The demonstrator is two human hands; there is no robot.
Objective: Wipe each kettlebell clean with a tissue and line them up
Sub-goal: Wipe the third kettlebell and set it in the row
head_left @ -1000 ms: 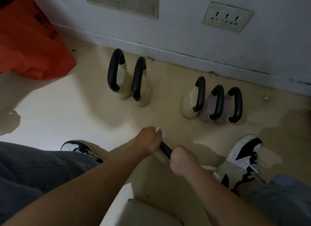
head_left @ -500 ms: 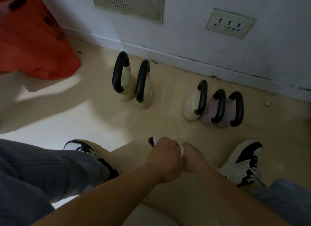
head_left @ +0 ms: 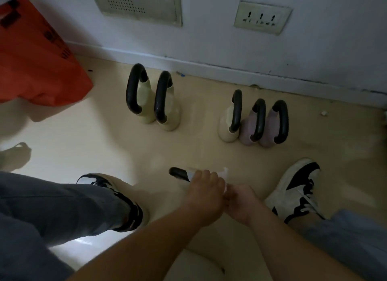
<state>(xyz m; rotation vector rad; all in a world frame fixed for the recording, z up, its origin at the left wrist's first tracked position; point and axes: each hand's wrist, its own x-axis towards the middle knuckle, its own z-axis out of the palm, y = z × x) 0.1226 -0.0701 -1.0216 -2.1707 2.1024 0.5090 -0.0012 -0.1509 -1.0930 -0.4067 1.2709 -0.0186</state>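
Observation:
Between my feet I hold a kettlebell whose black handle [head_left: 178,173] sticks out to the left; its body is hidden under my hands. My left hand [head_left: 206,188] grips a white tissue [head_left: 225,174] wrapped over the handle. My right hand [head_left: 240,203] touches the left one, with its fingers curled round the kettlebell. By the wall stand two pale green kettlebells [head_left: 147,111] [head_left: 172,118] side by side. To their right a cream kettlebell [head_left: 225,125] and two lilac kettlebells [head_left: 247,133] [head_left: 269,131] stand in a close row.
An orange bag [head_left: 35,56] lies at the far left against the wall. My black-and-white shoes [head_left: 117,195] [head_left: 297,188] flank my hands. A wall socket [head_left: 261,16] and a metal panel [head_left: 138,4] are above the baseboard. A pale object [head_left: 199,268] lies below my arms.
My left hand has slid the tissue along the handle toward my right hand, so the two hands now touch. The handle's left end has come into sight.

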